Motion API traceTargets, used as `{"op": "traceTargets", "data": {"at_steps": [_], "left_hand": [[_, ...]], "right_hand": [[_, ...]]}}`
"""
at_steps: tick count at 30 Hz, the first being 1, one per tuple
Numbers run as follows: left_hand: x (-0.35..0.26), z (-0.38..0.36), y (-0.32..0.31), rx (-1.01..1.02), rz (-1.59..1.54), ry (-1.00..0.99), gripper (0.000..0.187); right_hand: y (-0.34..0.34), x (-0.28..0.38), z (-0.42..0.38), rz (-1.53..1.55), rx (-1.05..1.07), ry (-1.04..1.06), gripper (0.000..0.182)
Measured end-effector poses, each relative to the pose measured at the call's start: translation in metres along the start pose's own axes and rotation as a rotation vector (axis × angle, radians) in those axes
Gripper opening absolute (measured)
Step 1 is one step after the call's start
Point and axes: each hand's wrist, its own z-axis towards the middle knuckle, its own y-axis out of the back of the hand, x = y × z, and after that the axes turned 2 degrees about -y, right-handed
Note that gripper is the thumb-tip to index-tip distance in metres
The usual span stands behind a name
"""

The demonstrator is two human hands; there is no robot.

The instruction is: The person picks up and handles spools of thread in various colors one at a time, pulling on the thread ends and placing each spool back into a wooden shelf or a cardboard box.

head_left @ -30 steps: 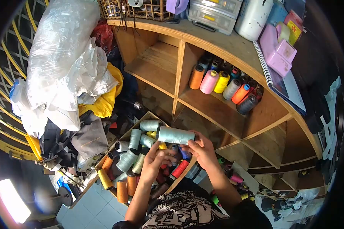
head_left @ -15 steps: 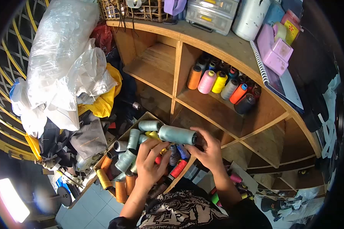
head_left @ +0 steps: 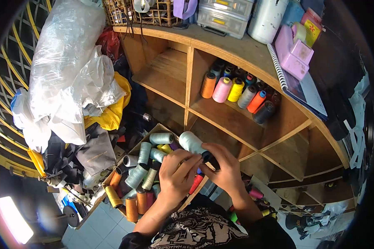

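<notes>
A pale teal thread spool (head_left: 190, 141) is held up at a tilt above the box, its dark base end toward me. My right hand (head_left: 225, 165) is closed around that base end. My left hand (head_left: 179, 171) is beside it, fingers bent and pinched together close to the base; what they pinch, if anything, is too small to make out. Below them the open cardboard box (head_left: 105, 181) holds several thread spools lying loose: teal spools (head_left: 136, 176), an orange spool (head_left: 131, 208), a golden yellow spool (head_left: 113, 196) and a red spool (head_left: 196, 183) partly behind my hands.
Ahead stands a curved wooden shelf (head_left: 189, 79); one compartment holds upright spools, among them a pink spool (head_left: 222, 90). On its top are plastic drawers (head_left: 223, 23) and a spiral notebook (head_left: 297, 87). Plastic bags (head_left: 66, 62) pile up at left, near a bright lamp (head_left: 15, 220).
The teal spool has turned from lying sideways to pointing away from me, base toward me. My left hand has moved right, up to the base, its fingers drawing together.
</notes>
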Motion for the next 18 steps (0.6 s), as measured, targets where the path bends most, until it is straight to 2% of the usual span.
{"op": "traceTargets", "data": {"at_steps": [2, 5, 7, 8, 11, 12, 13, 14, 17, 18], "left_hand": [[0.001, -0.002, 0.001, -0.019, 0.002, -0.027, 0.025], [0.0, -0.004, 0.005, 0.014, -0.022, 0.053, 0.02], [-0.004, -0.006, 0.009, 0.016, -0.224, 0.236, 0.01], [-0.002, -0.009, 0.01, 0.018, -0.224, 0.237, 0.01], [0.003, -0.019, 0.012, -0.069, -0.689, 0.357, 0.026], [0.001, -0.024, 0.015, -0.07, -0.687, 0.358, 0.026], [0.0, -0.03, 0.02, -0.061, -0.886, 0.487, 0.027], [-0.001, -0.035, 0.023, -0.05, -1.083, 0.615, 0.029], [-0.005, -0.041, 0.026, -0.047, -1.076, 0.621, 0.029], [-0.006, -0.043, 0.026, -0.042, -1.05, 0.622, 0.028]], "right_hand": [[-0.001, -0.001, -0.001, 0.019, 0.005, -0.013, 0.055], [-0.003, -0.002, 0.001, 0.043, -0.025, -0.002, 0.053], [-0.003, -0.002, 0.003, 0.025, -0.089, 0.001, 0.05], [-0.003, -0.003, 0.002, 0.026, -0.09, -0.001, 0.05], [-0.004, -0.007, 0.0, 0.058, -0.147, -0.072, 0.048], [-0.003, -0.007, 0.0, 0.092, -0.17, -0.168, 0.047], [-0.003, -0.008, 0.0, 0.126, -0.193, -0.264, 0.047], [-0.003, -0.012, 0.001, 0.128, -0.192, -0.262, 0.047], [-0.004, -0.02, 0.003, 0.475, -0.311, -0.321, 0.04], [-0.004, -0.019, 0.004, 0.474, -0.311, -0.322, 0.04]]}}
